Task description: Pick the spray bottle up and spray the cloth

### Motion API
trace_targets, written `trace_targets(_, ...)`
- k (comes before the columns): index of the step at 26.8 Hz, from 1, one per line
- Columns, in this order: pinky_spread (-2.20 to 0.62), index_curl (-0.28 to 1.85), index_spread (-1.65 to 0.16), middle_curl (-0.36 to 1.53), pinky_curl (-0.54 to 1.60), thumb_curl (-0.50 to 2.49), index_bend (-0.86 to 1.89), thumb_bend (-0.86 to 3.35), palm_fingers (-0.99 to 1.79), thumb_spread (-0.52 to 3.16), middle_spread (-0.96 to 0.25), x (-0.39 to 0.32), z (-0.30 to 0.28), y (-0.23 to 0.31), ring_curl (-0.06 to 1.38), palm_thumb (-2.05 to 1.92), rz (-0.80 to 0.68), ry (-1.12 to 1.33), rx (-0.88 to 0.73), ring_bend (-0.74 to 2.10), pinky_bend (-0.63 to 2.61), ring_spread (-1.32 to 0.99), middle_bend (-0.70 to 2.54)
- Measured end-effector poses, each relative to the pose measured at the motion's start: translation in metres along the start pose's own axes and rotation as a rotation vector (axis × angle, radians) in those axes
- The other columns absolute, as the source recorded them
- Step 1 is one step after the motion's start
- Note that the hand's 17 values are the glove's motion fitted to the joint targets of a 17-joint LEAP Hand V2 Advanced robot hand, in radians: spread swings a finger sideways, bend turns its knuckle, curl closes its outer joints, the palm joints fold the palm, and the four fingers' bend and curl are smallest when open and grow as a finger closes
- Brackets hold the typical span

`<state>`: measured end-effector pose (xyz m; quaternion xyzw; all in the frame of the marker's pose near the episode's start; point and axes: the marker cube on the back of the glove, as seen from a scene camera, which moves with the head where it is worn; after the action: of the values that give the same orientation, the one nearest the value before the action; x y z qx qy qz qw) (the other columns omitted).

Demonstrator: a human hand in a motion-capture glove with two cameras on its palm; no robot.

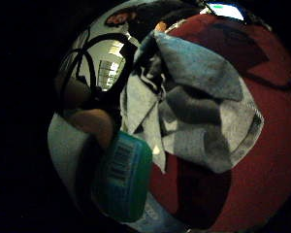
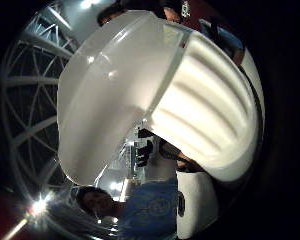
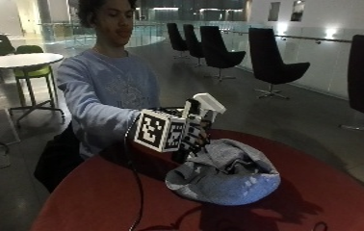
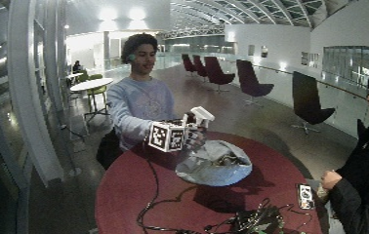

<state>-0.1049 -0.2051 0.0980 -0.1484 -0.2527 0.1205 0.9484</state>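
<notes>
Pickup looks done already: the gloved right hand (image 3: 191, 134) has its fingers wrapped around the spray bottle (image 3: 202, 109) and is holding it up off the round red table (image 3: 105, 202), white nozzle head pointing out over the cloth (image 3: 227, 175). What's left, I'd guess, is the squirting itself, since I can't spot any mist or wet patch on the fabric, though that'd be hard to see anyway. The cloth is a grey-blue rag, soft and kind of fleecy looking, bunched into a lumpy mound with lots of folds and a hollow in the middle, lying on the table just under and in front of the hand. From the little-finger palm view the bottle body (image 1: 122, 177) is teal plastic with a barcode label, smooth and rounded, sitting right against the palm, with the crumpled cloth (image 1: 199, 107) spread on the red tabletop beyond it. The thumb-side palm view is mostly filled by the white sprayer head (image 2: 140, 95), glossy molded plastic, with a ribbed piece beside the smooth shroud.
</notes>
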Motion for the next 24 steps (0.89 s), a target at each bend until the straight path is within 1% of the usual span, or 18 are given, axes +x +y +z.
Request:
trace_targets(5, 0.15, 0.42, -0.21, 0.47, 0.34, 0.61, 0.15, -0.03, 1.17, 0.73, -0.06, 0.007, 0.007, -0.003, 0.42, 0.93, 0.123, 0.027, -0.080, 0.57, 0.25, -0.04, 0.20)
trace_targets(10, 0.15, 0.43, -0.20, 0.47, 0.34, 0.61, 0.15, -0.03, 1.17, 0.74, -0.05, 0.013, 0.012, -0.005, 0.42, 0.93, 0.207, 0.058, -0.131, 0.56, 0.25, -0.04, 0.22)
trace_targets(24, 0.12, 0.43, -0.19, 0.49, 0.35, 0.61, 0.15, -0.03, 1.19, 0.77, -0.04, 0.026, 0.019, -0.007, 0.42, 0.92, 0.261, 0.131, -0.180, 0.57, 0.25, -0.03, 0.26)
